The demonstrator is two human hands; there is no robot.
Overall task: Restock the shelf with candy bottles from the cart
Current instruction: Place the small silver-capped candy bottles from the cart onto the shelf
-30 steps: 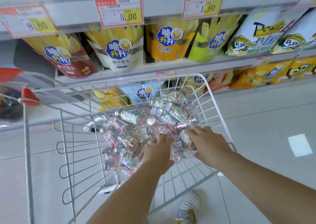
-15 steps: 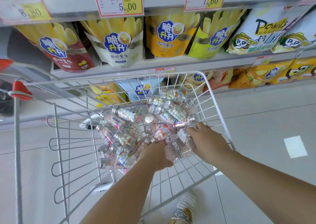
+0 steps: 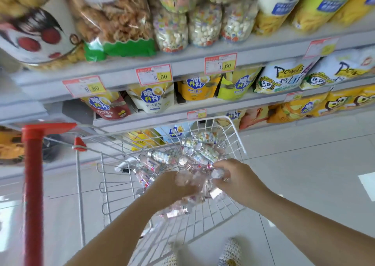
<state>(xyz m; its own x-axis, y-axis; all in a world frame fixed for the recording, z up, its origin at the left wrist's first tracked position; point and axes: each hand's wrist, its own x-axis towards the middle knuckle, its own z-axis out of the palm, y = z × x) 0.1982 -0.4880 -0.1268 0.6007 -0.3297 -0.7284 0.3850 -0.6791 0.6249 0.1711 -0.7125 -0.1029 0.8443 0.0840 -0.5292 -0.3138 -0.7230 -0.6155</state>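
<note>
Several clear candy bottles (image 3: 203,152) with silver caps and pastel candies lie piled in a white wire cart basket (image 3: 236,135). My left hand (image 3: 172,186) grips several bottles and lifts them above the pile; they are blurred by motion. My right hand (image 3: 235,176) grips more bottles at the right side of the pile. Higher up, candy bottles of the same kind (image 3: 205,22) stand on a grey shelf (image 3: 182,60).
The cart's red handle (image 3: 33,184) stands at the left. Snack bags fill the lower shelves, behind yellow and red price tags (image 3: 154,75). A large bag of fried snacks (image 3: 113,18) sits left of the shelved bottles. My shoes (image 3: 229,251) stand on the white tiled floor.
Both hands have closed on bottles and lifted them off the pile. My head has tilted up, so the upper shelf with candy bottles has come into view.
</note>
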